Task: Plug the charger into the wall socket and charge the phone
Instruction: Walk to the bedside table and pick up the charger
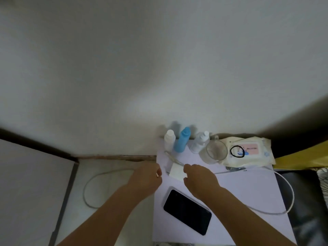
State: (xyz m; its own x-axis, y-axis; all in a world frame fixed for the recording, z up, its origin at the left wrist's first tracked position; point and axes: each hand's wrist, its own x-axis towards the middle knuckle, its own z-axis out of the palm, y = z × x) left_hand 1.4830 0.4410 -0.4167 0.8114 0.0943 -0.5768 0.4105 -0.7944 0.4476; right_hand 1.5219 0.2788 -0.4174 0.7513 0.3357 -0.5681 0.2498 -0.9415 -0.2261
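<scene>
A black phone [187,212] lies screen up on the white table [248,189], near its front left. The white charger block [175,172] sits just beyond it, between my hands. My right hand [198,178] pinches the block's right edge. My left hand [147,176] is closed beside the table's left edge, with a small white cable end showing at its fingertips. A white cable [88,190] loops over the floor to the left and leads up to that hand. Another stretch of cable [291,192] arcs off the table's right side. No wall socket is in view.
At the back of the table stand a white bottle [169,139], a blue bottle [182,140], a clear bottle [199,142] and a glass mug [215,151]. A wet-wipes pack [248,150] carries a black hair tie. The plain wall rises behind.
</scene>
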